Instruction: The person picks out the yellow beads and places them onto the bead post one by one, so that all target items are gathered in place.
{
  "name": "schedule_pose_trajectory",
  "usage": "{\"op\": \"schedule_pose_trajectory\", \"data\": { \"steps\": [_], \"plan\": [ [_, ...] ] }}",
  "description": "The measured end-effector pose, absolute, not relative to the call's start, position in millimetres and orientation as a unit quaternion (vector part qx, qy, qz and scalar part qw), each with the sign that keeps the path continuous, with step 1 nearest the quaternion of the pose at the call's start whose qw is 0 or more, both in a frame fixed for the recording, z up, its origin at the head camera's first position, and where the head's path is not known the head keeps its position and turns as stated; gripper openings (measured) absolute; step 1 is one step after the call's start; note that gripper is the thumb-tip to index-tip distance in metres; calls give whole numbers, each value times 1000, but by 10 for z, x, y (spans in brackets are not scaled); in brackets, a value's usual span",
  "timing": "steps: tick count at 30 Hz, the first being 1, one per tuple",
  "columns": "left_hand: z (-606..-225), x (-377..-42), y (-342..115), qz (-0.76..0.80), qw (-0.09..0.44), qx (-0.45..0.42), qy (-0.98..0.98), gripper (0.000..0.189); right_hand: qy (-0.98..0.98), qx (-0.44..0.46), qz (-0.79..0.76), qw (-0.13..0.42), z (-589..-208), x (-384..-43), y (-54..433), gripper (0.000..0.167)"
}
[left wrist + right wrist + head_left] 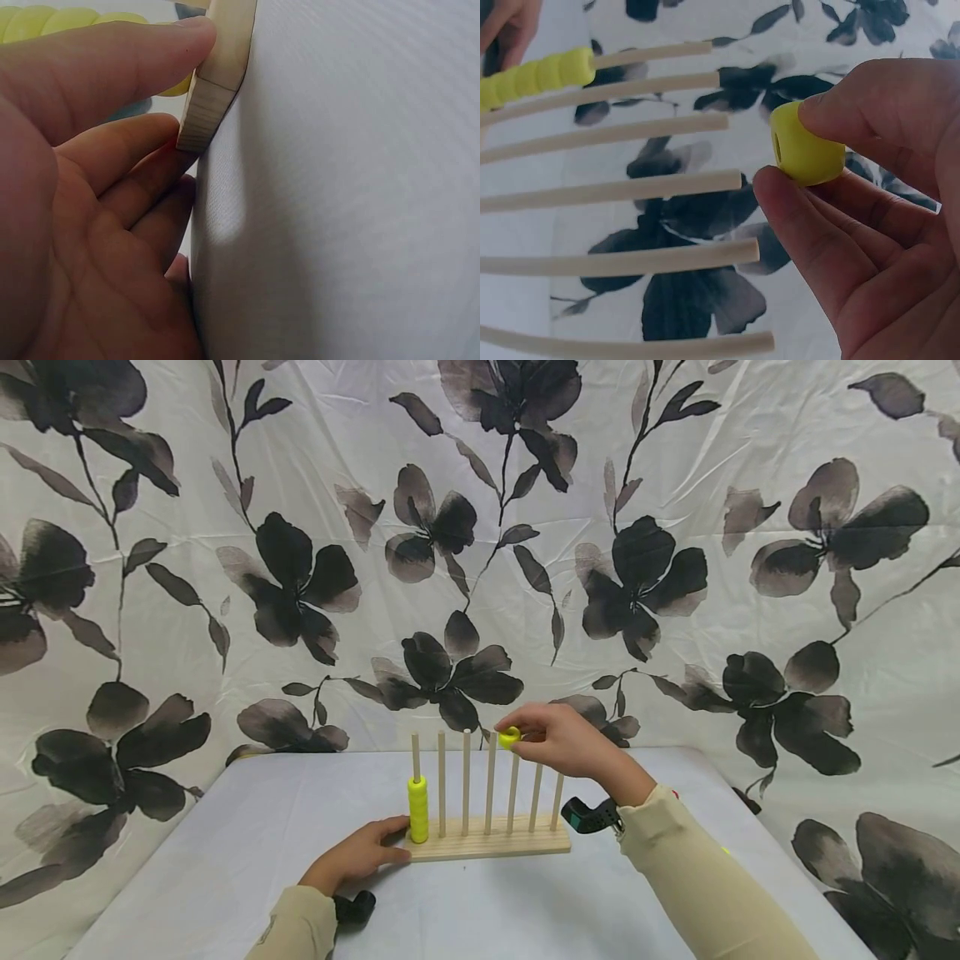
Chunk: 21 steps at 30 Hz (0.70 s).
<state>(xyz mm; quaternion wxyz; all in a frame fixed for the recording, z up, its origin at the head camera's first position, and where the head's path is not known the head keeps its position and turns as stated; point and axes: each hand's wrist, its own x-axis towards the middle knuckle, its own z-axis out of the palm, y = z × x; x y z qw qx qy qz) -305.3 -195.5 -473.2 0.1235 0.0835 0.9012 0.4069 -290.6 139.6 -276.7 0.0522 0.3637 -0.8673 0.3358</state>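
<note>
A wooden peg rack, its base lying on the table, carries a row of upright pegs. Several yellow beads are stacked on the leftmost peg, whose top part stays bare. My left hand holds the left end of the base; in the left wrist view the thumb rests on it and fingertips touch its edge. Up near the peg tops, my right hand pinches one yellow bead between thumb and fingers. In the right wrist view that bead is apart from the peg tips, its hole partly showing.
The white-covered table extends around the rack. A floral cloth hangs behind it. Small red and yellow bits show beside the right sleeve, mostly hidden by it.
</note>
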Motion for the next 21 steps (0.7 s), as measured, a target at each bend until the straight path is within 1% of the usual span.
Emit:
{"op": "schedule_pose_trajectory", "data": {
  "steps": [9,16,21],
  "plan": [
    [-4751,-3066,-1964,400,122,87,904,69,-849,382,360,50,-2700,-2942,1220,29],
    [-4749,-3064,-1966,393,120,82,908,70,-850,371,372,39,-2655,-2972,1082,30],
    [-4740,-3074,-1956,392,120,81,908,70,-841,382,381,36,-2637,-3001,989,30]
  ]
}}
